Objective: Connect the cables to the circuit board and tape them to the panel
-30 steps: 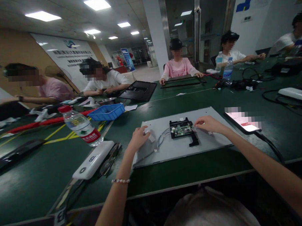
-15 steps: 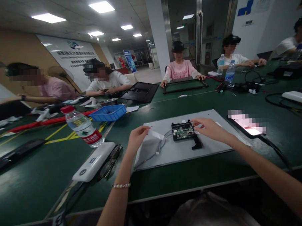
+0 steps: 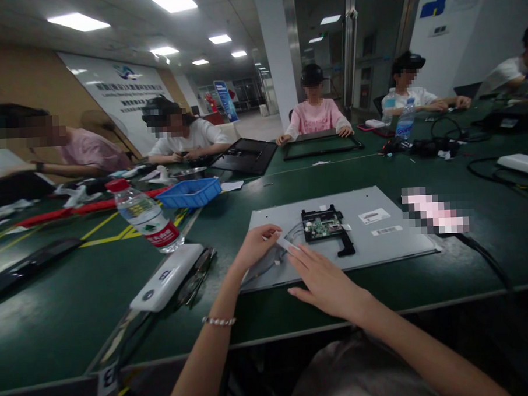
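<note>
A pale grey flat panel (image 3: 366,240) lies on the green table before me. On it sits a black bracket (image 3: 347,241) with a green circuit board (image 3: 324,227). Thin grey cables (image 3: 267,271) run from the board toward the panel's left edge. My left hand (image 3: 258,246) is closed, pinching a white strip (image 3: 287,242) like tape or paper above the cables. Fingers stretched out, my right hand (image 3: 326,280) lies over the panel's front edge, its fingertips at the strip's right end. The palm hides part of the panel.
Left of the panel are a white power bank (image 3: 166,278), eyeglasses (image 3: 196,277), a water bottle (image 3: 149,220) and a blue tray (image 3: 189,193). A lit phone (image 3: 435,211) lies to the right. Across the table, a person holds a black frame (image 3: 323,153); other people sit nearby.
My right hand has moved from the bracket's right side, left and toward me, to the white strip. My left hand has shifted slightly right with the strip.
</note>
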The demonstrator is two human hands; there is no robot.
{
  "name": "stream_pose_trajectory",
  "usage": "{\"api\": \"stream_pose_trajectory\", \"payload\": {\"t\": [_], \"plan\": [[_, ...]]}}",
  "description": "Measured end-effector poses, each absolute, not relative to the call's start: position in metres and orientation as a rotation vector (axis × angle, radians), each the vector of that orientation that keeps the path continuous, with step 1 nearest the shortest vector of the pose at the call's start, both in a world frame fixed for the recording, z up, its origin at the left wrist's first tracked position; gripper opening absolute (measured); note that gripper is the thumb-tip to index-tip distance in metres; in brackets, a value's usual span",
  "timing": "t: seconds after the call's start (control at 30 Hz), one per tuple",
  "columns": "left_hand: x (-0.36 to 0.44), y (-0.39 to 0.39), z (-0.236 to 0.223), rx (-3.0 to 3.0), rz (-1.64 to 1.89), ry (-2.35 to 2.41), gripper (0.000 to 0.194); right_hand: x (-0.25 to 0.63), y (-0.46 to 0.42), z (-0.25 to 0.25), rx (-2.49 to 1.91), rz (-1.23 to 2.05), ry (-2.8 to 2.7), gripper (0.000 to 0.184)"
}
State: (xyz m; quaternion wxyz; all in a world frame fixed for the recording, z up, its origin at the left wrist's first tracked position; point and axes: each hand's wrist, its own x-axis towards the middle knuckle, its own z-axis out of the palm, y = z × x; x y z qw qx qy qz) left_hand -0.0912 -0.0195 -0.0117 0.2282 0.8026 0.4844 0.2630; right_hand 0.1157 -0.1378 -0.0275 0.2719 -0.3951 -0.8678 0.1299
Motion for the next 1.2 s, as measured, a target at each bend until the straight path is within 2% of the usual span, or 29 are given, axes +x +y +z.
{"api": "stream_pose_trajectory", "payload": {"t": [0.17,0.27,0.37,0.63,0.83,1.2], "plan": [[-0.085,-0.026,-0.01,2.334,0.904,1.379,0.032,0.112,-0.137,-0.033,-1.077,0.329,-2.347,0.056],[-0.08,-0.03,-0.007,2.48,0.98,1.408,0.02,0.113,-0.137,-0.034,-1.074,0.304,-2.311,0.054],[-0.074,-0.036,-0.005,2.642,0.909,1.316,0.01,0.113,-0.135,-0.035,-1.099,0.293,-2.281,0.053],[-0.069,-0.036,-0.015,2.783,0.542,1.214,0.007,0.113,-0.135,-0.037,-1.146,0.327,-2.336,0.054],[-0.077,-0.026,-0.025,2.655,0.586,1.21,0.013,0.112,-0.138,-0.041,-1.191,0.281,-2.34,0.051],[-0.082,-0.02,-0.029,2.538,0.619,1.165,0.009,0.113,-0.144,-0.034,-1.158,0.215,-2.279,0.039]]}}
